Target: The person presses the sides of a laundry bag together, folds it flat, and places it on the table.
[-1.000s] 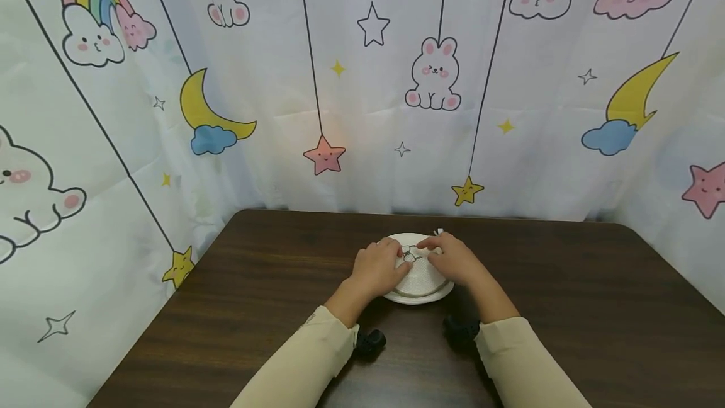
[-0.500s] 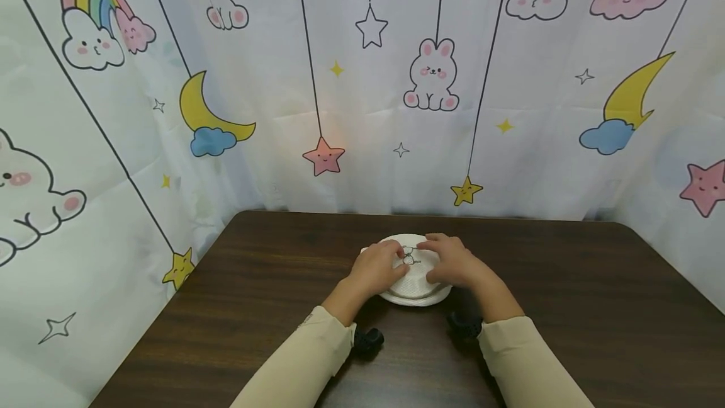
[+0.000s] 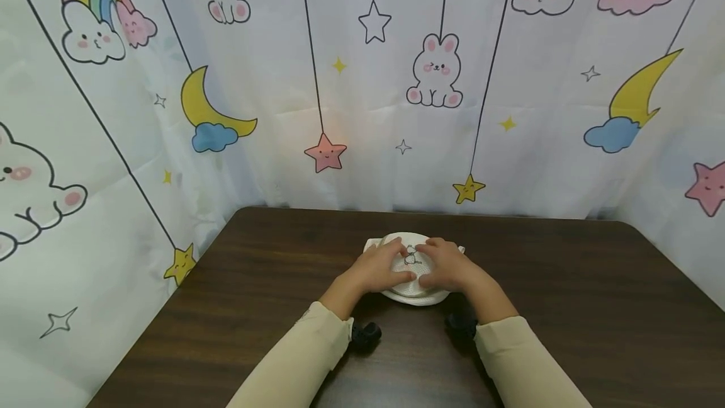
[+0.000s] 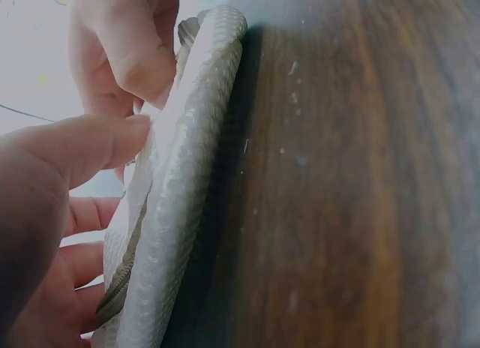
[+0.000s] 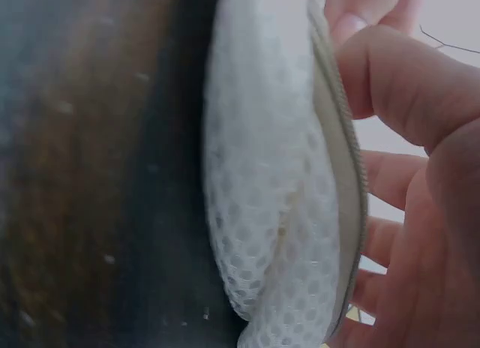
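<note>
A round white mesh laundry bag lies flattened on the table, with a small line drawing on its top. My left hand rests on its left side, and my right hand rests on its right, thumbs toward each other. Fingers on both hands are loosely bent and spread over the top. In the left wrist view the bag's rolled edge lies beside my left thumb. Honeycomb mesh and a beige zipper strip run beside my right hand in the right wrist view.
The dark wood table extends around the bag. Behind it hangs a white curtain printed with rabbits, stars and moons. Black wrist devices sit under the cream sleeves.
Both hands have shifted slightly on the bag, and the thumbs are nearer each other. A white tab beyond the right hand has gone from view; white edge bits now show at both sides.
</note>
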Tool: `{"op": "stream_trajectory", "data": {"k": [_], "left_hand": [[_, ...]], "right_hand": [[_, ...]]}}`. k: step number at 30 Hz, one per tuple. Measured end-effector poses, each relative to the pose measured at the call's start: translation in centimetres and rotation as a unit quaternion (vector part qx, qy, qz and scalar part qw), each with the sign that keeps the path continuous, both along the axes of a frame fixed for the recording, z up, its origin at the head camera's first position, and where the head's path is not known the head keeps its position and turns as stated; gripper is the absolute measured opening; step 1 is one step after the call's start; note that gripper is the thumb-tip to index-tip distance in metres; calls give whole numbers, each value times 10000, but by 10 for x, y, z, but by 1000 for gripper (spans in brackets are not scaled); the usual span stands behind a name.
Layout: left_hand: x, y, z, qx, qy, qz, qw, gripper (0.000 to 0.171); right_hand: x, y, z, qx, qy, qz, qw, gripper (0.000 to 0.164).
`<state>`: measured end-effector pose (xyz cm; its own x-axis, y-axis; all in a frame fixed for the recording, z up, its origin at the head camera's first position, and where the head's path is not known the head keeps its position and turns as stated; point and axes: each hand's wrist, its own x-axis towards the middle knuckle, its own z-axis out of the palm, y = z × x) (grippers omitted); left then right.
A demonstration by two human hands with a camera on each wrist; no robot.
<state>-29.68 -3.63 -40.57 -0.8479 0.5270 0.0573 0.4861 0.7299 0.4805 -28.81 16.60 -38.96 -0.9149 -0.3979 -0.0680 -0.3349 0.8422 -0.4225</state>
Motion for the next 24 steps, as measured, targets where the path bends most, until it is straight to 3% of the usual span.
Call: {"op": "stream_trajectory", "data": {"k": [5,9,17,24], "left_hand": [[0,1,3,-80,-217,-84,9997,45],[0,1,1,44,-293,-161,9994,42],[-3,3,-8,380,-207,200,9989,24],[-5,5,-9,423,-111,334,9985,23]], "right_hand": [[1,0,-3,102,89,-66,9999,71],[3,1,-2,138,28,-81,9999,70],[4,-2,0,108,161,-149,9997,70],[5,-4,2,-111,722,-461,9963,48]]}}
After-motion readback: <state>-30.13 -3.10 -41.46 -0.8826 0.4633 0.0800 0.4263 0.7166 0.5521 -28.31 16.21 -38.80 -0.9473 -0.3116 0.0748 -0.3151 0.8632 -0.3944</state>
